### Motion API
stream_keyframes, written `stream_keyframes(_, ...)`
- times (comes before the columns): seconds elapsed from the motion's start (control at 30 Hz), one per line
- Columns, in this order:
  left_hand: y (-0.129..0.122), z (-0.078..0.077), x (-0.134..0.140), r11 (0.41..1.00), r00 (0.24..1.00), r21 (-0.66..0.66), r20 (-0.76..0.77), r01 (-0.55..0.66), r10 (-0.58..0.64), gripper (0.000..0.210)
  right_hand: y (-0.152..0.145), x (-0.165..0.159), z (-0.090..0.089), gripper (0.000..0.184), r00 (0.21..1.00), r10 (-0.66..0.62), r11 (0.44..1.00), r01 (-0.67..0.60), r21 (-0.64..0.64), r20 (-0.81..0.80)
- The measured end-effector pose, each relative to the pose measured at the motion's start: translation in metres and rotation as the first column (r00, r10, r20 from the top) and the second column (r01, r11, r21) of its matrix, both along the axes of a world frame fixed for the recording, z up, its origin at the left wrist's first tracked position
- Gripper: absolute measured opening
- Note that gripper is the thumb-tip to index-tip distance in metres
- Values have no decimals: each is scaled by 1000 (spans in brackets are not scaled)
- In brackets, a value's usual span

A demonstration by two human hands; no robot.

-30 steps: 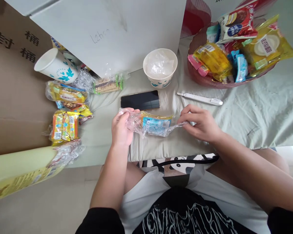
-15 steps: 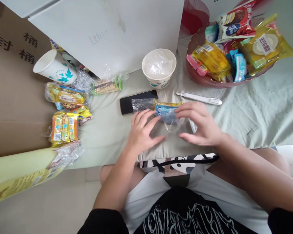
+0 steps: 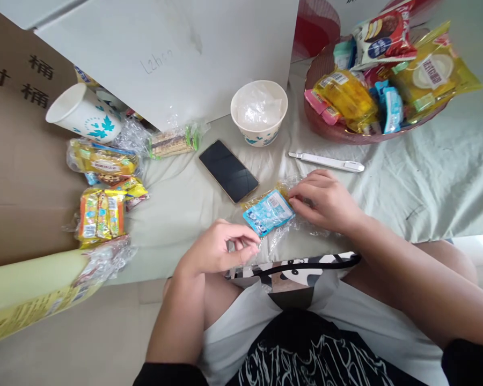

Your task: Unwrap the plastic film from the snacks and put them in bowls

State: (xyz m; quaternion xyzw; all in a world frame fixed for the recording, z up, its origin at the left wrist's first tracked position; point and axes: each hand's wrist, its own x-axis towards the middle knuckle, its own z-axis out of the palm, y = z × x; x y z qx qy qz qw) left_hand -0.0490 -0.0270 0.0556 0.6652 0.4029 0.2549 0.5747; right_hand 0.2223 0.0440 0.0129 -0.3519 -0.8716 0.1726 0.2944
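Head view is showing a wrapped bundle lying at an angle on a wrinkled, pale green cloth, between the person's 2 hands. Crinkly, glossy clear film is covering its flat, rectangular blue packet, and yellow wrapping is showing along the far edge. Just beyond, a smooth black phone is lying diagonally. A round paper bowl is standing farther back, near a slim white tool; a translucent pink bowl is holding shiny snack packets.

The left forearm is angling forward from the lower left; the right forearm is slanting in from the lower right. The left hand is curling, thumb and fingertips nearly meeting beside the near corner; whether it is pinching film cannot be told. The right hand is bending its fingers closely, grasping the bundle's right end.
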Motion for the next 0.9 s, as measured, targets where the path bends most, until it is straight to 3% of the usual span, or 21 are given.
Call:
stream_keyframes(0.03, -1, -2, 2, 992, 993, 61, 44, -114, 111, 13, -1, -1, -1, 16, 1000, 27, 1000, -27, -11, 6)
stream_keyframes(0.1, -1, -7, 7, 916, 947, 242, 98, -319, 304, 16, -1, -2, -4, 14, 997, 70, 997, -70, -46, 11)
stream_keyframes(0.13, 0, -10, 10, 872, 934, 342, 68, -351, 350, 20, -1, -3, -6, 12, 996, 91, 994, -90, -63, 9)
stream_keyframes(0.2, 3, -14, 17, 835, 927, 494, -137, -242, 350, 37, -1, -3, -9, 20, 991, 133, 988, -132, -76, 15)
stream_keyframes(0.27, 6, -18, 23, 848, 895, 523, -331, -90, 300, 49, -3, -4, -11, 35, 985, 168, 984, -165, -63, 49)
stream_keyframes(0.33, 8, -22, 23, 862, 880, 496, -359, -102, 311, 37, -6, -7, -13, 42, 983, 160, 987, -159, -16, 87)
stream_keyframes(0.43, 10, -25, 18, 840, 836, 382, -243, -384, 492, 7, -12, -12, -16, 31, 997, 8, 991, -19, 136, 83)
stream_keyframes(0.53, 13, -24, 11, 742, 740, 31, -62, -669, 670, 12, -19, -18, -15, 14, 999, -9, 988, 1, 155, 48)
stream_keyframes(0.6, 15, -19, 9, 699, 705, -275, 92, -660, 703, 19, -22, -21, -12, 19, 998, 66, 997, -67, 39, 25)
stream_keyframes(0.67, 16, -13, 10, 704, 691, -458, 233, -542, 684, 28, -25, -23, -9, 43, 997, 81, 995, -80, -67, 4)
stream_keyframes(0.73, 16, -9, 15, 730, 690, -514, 319, -450, 649, 35, -30, -26, -7, 70, 998, 69, 992, -70, -102, -10)
stream_keyframes(0.83, 14, -8, 32, 743, 692, -520, 345, -421, 634, 42, -38, -32, -10, 103, 992, 103, 987, -110, -116, -66)
stream_keyframes(0.9, 14, -8, 42, 733, 679, -536, 351, -419, 645, 45, -41, -35, -13, 105, 987, 115, 978, -132, -161, -112)
